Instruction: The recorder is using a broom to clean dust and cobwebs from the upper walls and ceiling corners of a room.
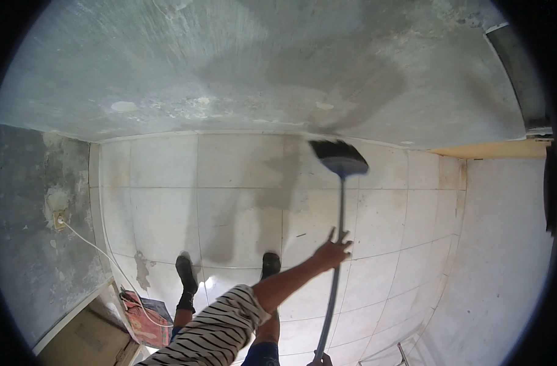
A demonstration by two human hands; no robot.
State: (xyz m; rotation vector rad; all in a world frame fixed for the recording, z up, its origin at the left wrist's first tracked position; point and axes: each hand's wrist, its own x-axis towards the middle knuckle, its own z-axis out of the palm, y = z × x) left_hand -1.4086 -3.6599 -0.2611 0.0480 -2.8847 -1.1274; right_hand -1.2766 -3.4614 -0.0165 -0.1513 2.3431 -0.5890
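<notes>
A broom [334,283] with a long grey handle and dark bristles slants across the tiled floor [241,219]. Its head [340,160] reaches close to the foot of the grey wall, bristles pointing at the wall, slightly blurred. Partway down the handle, my left hand [333,252] holds it loosely, some fingers spread. My left arm, in a striped sleeve, crosses in front of my body. At the bottom edge my right hand [322,359] grips the upper handle, only partly in view. Small bits of debris [301,235] lie on the tiles left of the handle.
A white cable [84,239] runs from a wall socket [58,220] down over a red bag or sack [145,320]. Beside it stands a brown panel [84,338]. A pale wall [498,256] bounds the right side. A thin metal frame [402,354] shows at lower right.
</notes>
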